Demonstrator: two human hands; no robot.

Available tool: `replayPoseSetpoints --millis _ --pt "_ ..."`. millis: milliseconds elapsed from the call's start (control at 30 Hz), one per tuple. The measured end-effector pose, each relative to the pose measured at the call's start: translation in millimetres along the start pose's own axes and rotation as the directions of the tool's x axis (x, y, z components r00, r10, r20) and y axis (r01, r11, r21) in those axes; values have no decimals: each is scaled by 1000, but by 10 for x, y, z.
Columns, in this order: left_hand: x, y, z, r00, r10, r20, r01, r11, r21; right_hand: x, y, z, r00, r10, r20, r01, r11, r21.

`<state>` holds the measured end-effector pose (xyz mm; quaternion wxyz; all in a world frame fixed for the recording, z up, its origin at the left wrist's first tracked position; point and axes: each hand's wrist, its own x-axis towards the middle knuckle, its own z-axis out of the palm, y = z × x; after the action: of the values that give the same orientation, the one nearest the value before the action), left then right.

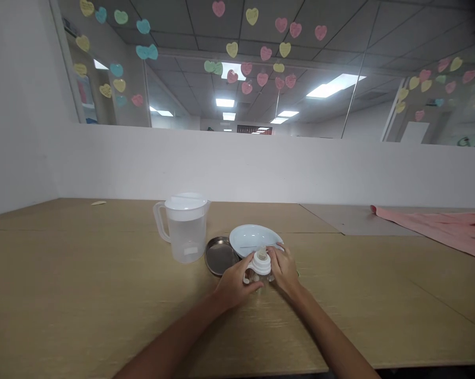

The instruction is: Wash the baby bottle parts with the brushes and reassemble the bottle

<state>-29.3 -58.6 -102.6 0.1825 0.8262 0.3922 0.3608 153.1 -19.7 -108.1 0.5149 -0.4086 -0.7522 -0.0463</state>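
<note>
A baby bottle (262, 263) with a white collar, a pale nipple on top and white side handles stands upright between my hands. My left hand (234, 284) is closed around its left side, thumb low near the front. On the right, my right hand (283, 267) grips the bottle near the collar with bent fingers. Most of the clear body is hidden by my fingers. Just behind is a white bowl (253, 231) with a thin, light stick-like thing in it. A round dark metal dish (220, 255) lies to the left, touching or close to the bowl.
A translucent plastic pitcher (188, 231) with a white lid and a handle on its left stands left of the dish. Pink cloth (434, 226) lies at the far right of the wooden table (103, 295). Behind the table rises a white wall (221, 163) with windows above.
</note>
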Motion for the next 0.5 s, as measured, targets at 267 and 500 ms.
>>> replayPoseSetpoints --millis 267,500 --pt "-6 44 2 1000 -14 -10 14 1000 -15 -38 -114 -31 989 -147 -10 147 988 43" --pt "-21 60 25 998 -41 -44 36 992 -124 -10 -208 27 997 -74 38 72 996 53"
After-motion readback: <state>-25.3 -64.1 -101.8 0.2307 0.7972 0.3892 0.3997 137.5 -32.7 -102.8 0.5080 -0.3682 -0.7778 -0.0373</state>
